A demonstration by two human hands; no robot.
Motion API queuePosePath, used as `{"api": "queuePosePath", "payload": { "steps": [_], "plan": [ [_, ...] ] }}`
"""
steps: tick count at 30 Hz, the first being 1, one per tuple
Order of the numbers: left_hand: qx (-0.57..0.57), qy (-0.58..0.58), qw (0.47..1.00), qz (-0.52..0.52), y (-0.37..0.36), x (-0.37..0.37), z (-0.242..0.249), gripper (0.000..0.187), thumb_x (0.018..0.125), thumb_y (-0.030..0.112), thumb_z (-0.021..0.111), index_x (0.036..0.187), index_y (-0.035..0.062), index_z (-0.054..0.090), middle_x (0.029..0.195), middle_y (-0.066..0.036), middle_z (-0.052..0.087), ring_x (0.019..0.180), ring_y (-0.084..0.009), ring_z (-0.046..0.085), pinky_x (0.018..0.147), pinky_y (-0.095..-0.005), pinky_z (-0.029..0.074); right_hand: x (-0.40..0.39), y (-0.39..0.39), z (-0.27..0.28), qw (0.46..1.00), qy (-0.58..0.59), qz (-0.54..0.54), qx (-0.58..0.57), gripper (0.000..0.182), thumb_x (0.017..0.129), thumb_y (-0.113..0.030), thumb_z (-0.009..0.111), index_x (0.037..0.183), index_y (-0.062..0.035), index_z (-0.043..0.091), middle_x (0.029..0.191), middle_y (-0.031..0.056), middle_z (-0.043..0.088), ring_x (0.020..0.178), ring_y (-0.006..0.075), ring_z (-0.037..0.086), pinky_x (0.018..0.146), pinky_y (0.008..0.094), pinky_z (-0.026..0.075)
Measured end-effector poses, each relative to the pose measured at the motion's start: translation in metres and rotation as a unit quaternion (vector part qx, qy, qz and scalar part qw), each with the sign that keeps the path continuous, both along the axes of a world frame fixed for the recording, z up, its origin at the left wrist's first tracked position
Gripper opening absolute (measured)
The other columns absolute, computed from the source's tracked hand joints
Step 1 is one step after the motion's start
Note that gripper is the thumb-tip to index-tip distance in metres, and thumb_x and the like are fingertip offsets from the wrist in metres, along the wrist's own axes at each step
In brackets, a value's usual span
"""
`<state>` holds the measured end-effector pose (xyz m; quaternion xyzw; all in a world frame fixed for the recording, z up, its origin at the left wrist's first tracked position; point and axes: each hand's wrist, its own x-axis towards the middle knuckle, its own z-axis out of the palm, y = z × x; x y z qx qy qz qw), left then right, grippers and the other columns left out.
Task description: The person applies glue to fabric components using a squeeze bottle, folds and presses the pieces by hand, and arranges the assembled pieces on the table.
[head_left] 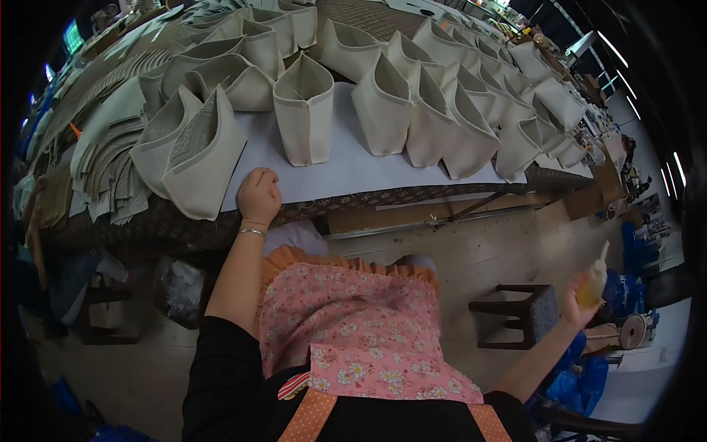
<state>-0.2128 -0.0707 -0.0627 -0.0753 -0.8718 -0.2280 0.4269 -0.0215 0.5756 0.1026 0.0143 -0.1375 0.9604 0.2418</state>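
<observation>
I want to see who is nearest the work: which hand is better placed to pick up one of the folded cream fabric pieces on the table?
Probably the left hand: it rests on the table edge beside the fabric pieces. The right hand is off to the side, away from the table, holding a yellow bottle.

Table (442,193) with fabric pouches (304,110)

No text, label, brand, number or sign can be read anywhere here.

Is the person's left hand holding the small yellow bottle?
No. The left hand rests closed on the edge of the white table, while the right hand holds the yellow bottle out to the side.
</observation>
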Motion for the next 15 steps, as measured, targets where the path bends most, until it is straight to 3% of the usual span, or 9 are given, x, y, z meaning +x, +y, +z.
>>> {"api": "queuePosePath", "payload": {
  "steps": [1, 3, 5, 9, 15],
  "plan": [
    [-0.005, -0.006, 1.0, 0.004, -0.001, 0.001, 0.0, 0.008, 0.066, 0.003, 0.051, 0.071, 0.0091, 0.054, 0.082, -0.007, 0.055, 0.075, -0.0276, 0.055, 0.064, -0.0363, 0.047, -0.024, -0.022, -0.009, 0.994, 0.002, 0.099, 0.043, 0.052, 0.082, -0.039, 0.052, 0.121, -0.0045, 0.045, 0.117, 0.0165, 0.046, 0.105, 0.0301, 0.045, 0.087, 0.0436, 0.04],
    [-0.007, -0.009, 1.0, 0.008, 0.001, 0.0, 0.0, 0.008, 0.066, 0.003, 0.051, 0.07, 0.0091, 0.054, 0.081, -0.007, 0.055, 0.074, -0.0277, 0.055, 0.064, -0.0367, 0.046, -0.076, -0.111, 0.0, 0.99, -0.091, 0.052, -0.095, 0.053, 0.078, -0.032, 0.06, 0.12, -0.0042, 0.045, 0.118, 0.0163, 0.045, 0.106, 0.0314, 0.044, 0.087, 0.0419, 0.041],
    [-0.015, -0.014, 1.0, 0.015, 0.0, 0.0, 0.0, 0.008, 0.066, 0.003, 0.05, 0.07, 0.0091, 0.053, 0.08, -0.007, 0.054, 0.073, -0.0278, 0.055, 0.063, -0.0372, 0.046, -0.114, -0.176, -0.009, 0.975, -0.124, 0.142, -0.119, 0.054, 0.075, -0.027, 0.064, 0.119, -0.0038, 0.045, 0.117, 0.0168, 0.045, 0.106, 0.0326, 0.043, 0.086, 0.0403, 0.044],
    [-0.02, -0.02, 0.999, 0.025, 0.003, 0.0, 0.001, 0.007, 0.066, 0.005, 0.051, 0.07, 0.0094, 0.053, 0.078, -0.007, 0.054, 0.071, -0.028, 0.054, 0.062, -0.038, 0.045, -0.161, -0.294, -0.025, 0.914, -0.132, 0.354, -0.148, 0.05, 0.076, -0.031, 0.062, 0.115, -0.0035, 0.049, 0.113, 0.0167, 0.048, 0.103, 0.0332, 0.046, 0.083, 0.0386, 0.048],
    [-0.021, -0.009, 0.999, 0.039, 0.004, 0.001, 0.002, 0.009, 0.064, 0.005, 0.052, 0.071, 0.0097, 0.054, 0.079, -0.007, 0.055, 0.075, -0.0275, 0.055, 0.065, -0.0367, 0.046, -0.217, -0.394, -0.078, 0.825, -0.212, 0.487, -0.194, 0.046, 0.082, -0.044, 0.051, 0.107, -0.0054, 0.055, 0.099, 0.0115, 0.056, 0.09, 0.0287, 0.053, 0.073, 0.0334, 0.052]
  ]
}}
